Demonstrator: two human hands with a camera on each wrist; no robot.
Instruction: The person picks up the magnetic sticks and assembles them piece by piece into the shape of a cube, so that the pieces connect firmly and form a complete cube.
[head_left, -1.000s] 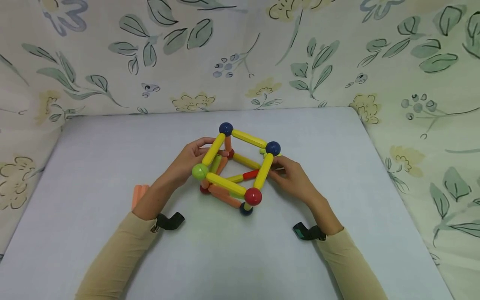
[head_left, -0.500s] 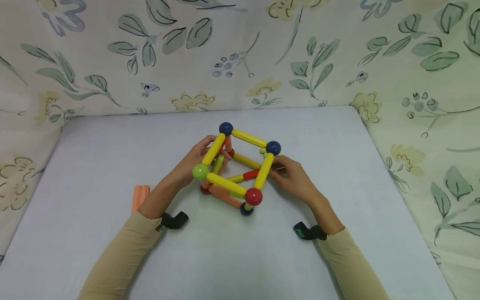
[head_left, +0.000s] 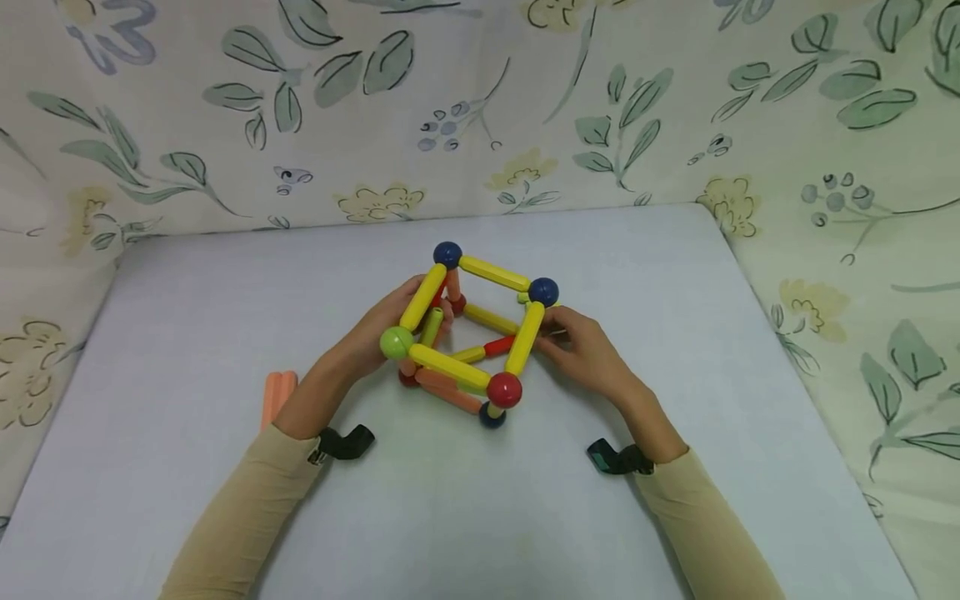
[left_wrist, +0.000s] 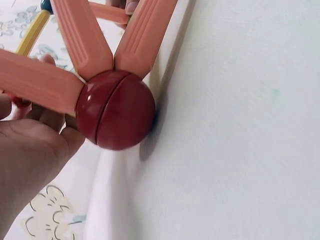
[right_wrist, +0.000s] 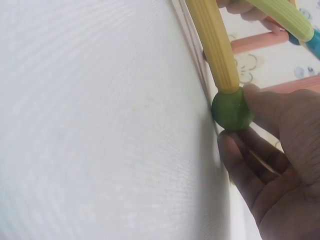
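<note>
A box-like frame of magnetic rods and balls stands on the table, its top square made of yellow rods with blue, light-green and red balls. My left hand reaches behind its left side, fingers curled by a red rod; it seems to pinch that rod, partly hidden by a yellow one. In the left wrist view a dark red ball joins several orange rods beside the hand. My right hand pinches a green ball at the lower right corner, where a yellow rod meets it.
Two orange rods lie side by side on the white table, next to my left forearm. More rods, among them a red one, sit low inside the frame. Behind the table hangs a floral cloth.
My left hand has shifted slightly, and a red rod now shows by its fingers. My right hand stays at the lower right corner. The whole head view has shifted a little.
</note>
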